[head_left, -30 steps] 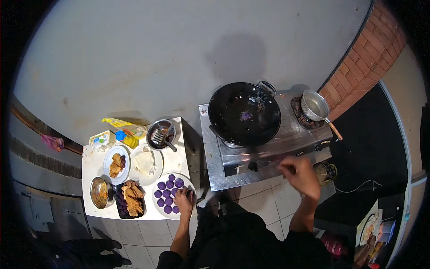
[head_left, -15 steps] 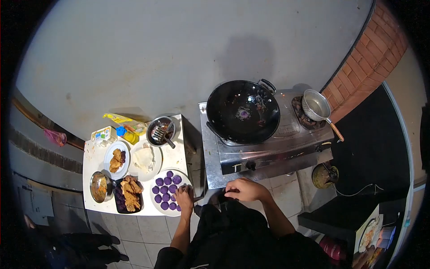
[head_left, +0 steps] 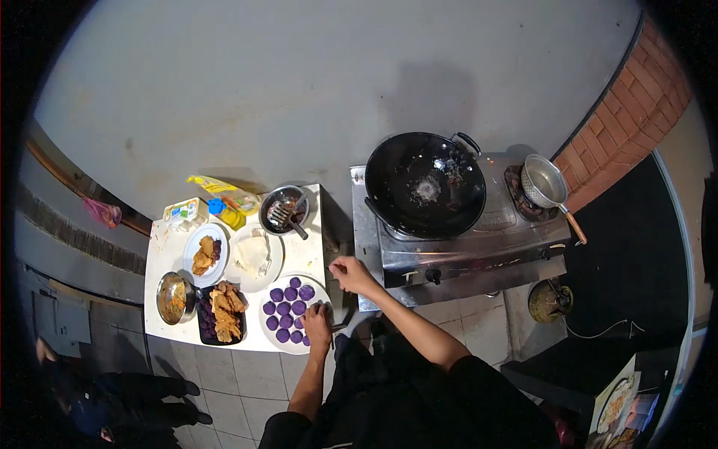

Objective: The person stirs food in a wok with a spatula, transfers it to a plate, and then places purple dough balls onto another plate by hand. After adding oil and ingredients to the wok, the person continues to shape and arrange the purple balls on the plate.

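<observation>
At the right rim of a white plate (head_left: 268, 329) my left hand (head_left: 317, 323) rests with its fingers curled down beside several purple balls (head_left: 285, 307); what lies under the fingertips is hidden. My right hand (head_left: 351, 274) hovers over the gap between the table and the stove, fingers drawn together, and anything in them is too small to make out. A black wok (head_left: 404, 165) on the stove holds oil with a pale bubbling patch.
On the white table (head_left: 166, 254) are a plate of fried food (head_left: 203, 258), a black tray of fried pieces (head_left: 226, 314), a plate with a white mass (head_left: 253, 254) and a bowl with a slotted spatula (head_left: 283, 212). A saucepan (head_left: 544, 179) sits on the stove (head_left: 479, 251). Another person (head_left: 127, 404) is at lower left.
My right hand has moved left and up, from near my body toward the table's edge. My left hand stays at the plate. The purple spot in the wok now looks pale and bubbly.
</observation>
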`<state>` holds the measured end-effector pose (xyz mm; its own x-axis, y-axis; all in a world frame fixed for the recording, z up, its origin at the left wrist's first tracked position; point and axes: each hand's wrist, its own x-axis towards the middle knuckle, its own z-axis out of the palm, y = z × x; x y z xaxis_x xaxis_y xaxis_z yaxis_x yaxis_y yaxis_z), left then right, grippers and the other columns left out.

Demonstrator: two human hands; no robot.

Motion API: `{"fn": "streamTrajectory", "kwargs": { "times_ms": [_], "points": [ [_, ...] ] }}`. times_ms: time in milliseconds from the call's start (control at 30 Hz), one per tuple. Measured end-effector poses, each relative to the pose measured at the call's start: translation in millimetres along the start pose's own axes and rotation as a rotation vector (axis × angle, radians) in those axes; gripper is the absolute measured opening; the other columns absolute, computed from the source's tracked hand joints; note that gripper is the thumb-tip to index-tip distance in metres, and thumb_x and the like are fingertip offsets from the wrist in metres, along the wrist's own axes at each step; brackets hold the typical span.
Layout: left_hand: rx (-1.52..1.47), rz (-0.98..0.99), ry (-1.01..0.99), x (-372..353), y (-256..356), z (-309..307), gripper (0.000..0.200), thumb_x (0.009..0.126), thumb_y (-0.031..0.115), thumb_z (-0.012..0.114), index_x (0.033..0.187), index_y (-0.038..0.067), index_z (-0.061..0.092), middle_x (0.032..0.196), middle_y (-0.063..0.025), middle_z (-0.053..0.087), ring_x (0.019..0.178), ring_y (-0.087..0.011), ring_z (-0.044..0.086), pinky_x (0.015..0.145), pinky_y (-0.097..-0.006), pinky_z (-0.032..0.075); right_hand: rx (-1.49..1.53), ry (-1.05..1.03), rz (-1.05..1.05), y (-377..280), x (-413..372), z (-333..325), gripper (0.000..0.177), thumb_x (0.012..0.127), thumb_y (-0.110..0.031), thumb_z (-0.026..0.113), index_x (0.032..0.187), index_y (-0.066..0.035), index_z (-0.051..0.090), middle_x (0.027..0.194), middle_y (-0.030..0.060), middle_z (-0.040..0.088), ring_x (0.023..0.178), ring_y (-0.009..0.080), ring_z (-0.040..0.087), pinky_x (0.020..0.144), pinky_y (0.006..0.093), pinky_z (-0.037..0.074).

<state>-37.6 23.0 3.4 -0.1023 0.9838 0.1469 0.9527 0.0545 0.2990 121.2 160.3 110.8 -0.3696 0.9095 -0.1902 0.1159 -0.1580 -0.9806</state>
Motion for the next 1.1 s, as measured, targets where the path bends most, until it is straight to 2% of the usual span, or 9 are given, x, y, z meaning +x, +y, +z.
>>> {"fn": "streamTrajectory", "kwargs": {
  "times_ms": [33, 200, 300, 433, 467, 600, 733, 933, 1100],
  "points": [
    [-0.007, -0.003, 0.008, 0, 1, -2, 0.023, 0.085, 0.017, 0.062, 0.106, 0.011, 0.067, 0.11, -0.0072, 0.062, 0.102, -0.027, 0.056, 0.087, -0.0436, 0.038, 0.012, 0.033, 0.037, 2, 15, 11, 0.02, 0.092, -0.017, 0.06, 0.089, 0.003, 0.062, 0.069, 0.0084, 0.062, 0.045, 0.0142, 0.057, 0.041, 0.0325, 0.044],
    [-0.033, -0.007, -0.004, 3, 5, -13, 0.021, 0.084, 0.018, 0.062, 0.104, 0.011, 0.068, 0.11, -0.0073, 0.062, 0.102, -0.0265, 0.056, 0.086, -0.0438, 0.038, -0.358, 0.448, -0.189, 9, 79, 47, 0.023, 0.088, -0.022, 0.061, 0.082, 0.0, 0.061, 0.07, 0.0192, 0.064, 0.064, 0.035, 0.066, 0.059, 0.0444, 0.05],
    [-0.069, 0.04, 0.009, 2, -1, -10, 0.02, 0.084, 0.017, 0.062, 0.102, 0.011, 0.068, 0.11, -0.0072, 0.062, 0.101, -0.0264, 0.056, 0.086, -0.0433, 0.038, -0.362, 0.527, -0.058, -3, 111, 47, 0.025, 0.087, -0.024, 0.062, 0.083, 0.0, 0.061, 0.076, 0.0207, 0.065, 0.075, 0.0406, 0.065, 0.068, 0.0482, 0.048],
    [-0.095, 0.025, 0.011, 1, -3, -12, 0.02, 0.084, 0.018, 0.063, 0.103, 0.013, 0.069, 0.109, -0.0063, 0.062, 0.099, -0.0259, 0.057, 0.086, -0.0426, 0.039, -0.425, 0.409, 0.087, 6, 146, 52, 0.043, 0.087, -0.036, 0.066, 0.09, 0.006, 0.058, 0.08, 0.0207, 0.067, 0.07, 0.0342, 0.067, 0.053, 0.0418, 0.052],
    [-0.114, 0.024, -0.009, 0, -5, -10, 0.027, 0.083, 0.018, 0.064, 0.108, 0.012, 0.069, 0.113, -0.0087, 0.061, 0.103, -0.0273, 0.056, 0.086, -0.0423, 0.039, -0.223, 0.255, 0.24, 7, 150, 54, 0.047, 0.089, -0.04, 0.065, 0.092, 0.006, 0.056, 0.078, 0.0147, 0.065, 0.059, 0.0244, 0.064, 0.045, 0.0352, 0.052],
    [-0.111, 0.029, -0.076, 3, -6, -17, 0.028, 0.084, 0.022, 0.065, 0.11, 0.012, 0.068, 0.114, -0.0101, 0.06, 0.104, -0.029, 0.055, 0.086, -0.0436, 0.039, 0.306, 0.097, 0.467, 15, 161, 68, 0.033, 0.095, -0.033, 0.06, 0.091, -0.001, 0.057, 0.071, 0.006, 0.055, 0.052, 0.0116, 0.052, 0.042, 0.0269, 0.045],
    [-0.125, 0.064, -0.11, 8, -10, -26, 0.028, 0.086, 0.024, 0.063, 0.111, 0.013, 0.067, 0.112, -0.0107, 0.059, 0.101, -0.0286, 0.055, 0.084, -0.0439, 0.039, 0.116, 0.185, 0.444, 29, 170, 79, 0.029, 0.097, -0.029, 0.054, 0.094, 0.0, 0.057, 0.071, 0.0056, 0.054, 0.053, 0.0125, 0.05, 0.041, 0.0308, 0.042],
    [-0.177, 0.157, -0.182, 11, -23, -27, 0.028, 0.088, 0.025, 0.062, 0.114, 0.016, 0.067, 0.11, -0.0097, 0.059, 0.102, -0.0283, 0.055, 0.084, -0.0446, 0.039, -0.272, 0.458, -0.016, 43, 169, 85, 0.028, 0.095, -0.021, 0.05, 0.081, 0.002, 0.059, 0.062, 0.0083, 0.056, 0.051, 0.0146, 0.055, 0.041, 0.0342, 0.042],
    [-0.165, 0.284, -0.162, 14, -32, -22, 0.029, 0.087, 0.024, 0.061, 0.115, 0.018, 0.067, 0.103, -0.009, 0.057, 0.093, -0.0265, 0.054, 0.079, -0.0429, 0.039, 0.015, 0.538, -0.037, 0, 141, 81, 0.029, 0.093, -0.018, 0.052, 0.076, 0.004, 0.059, 0.055, 0.0093, 0.054, 0.039, 0.0184, 0.051, 0.038, 0.0346, 0.043]
  ]
}}
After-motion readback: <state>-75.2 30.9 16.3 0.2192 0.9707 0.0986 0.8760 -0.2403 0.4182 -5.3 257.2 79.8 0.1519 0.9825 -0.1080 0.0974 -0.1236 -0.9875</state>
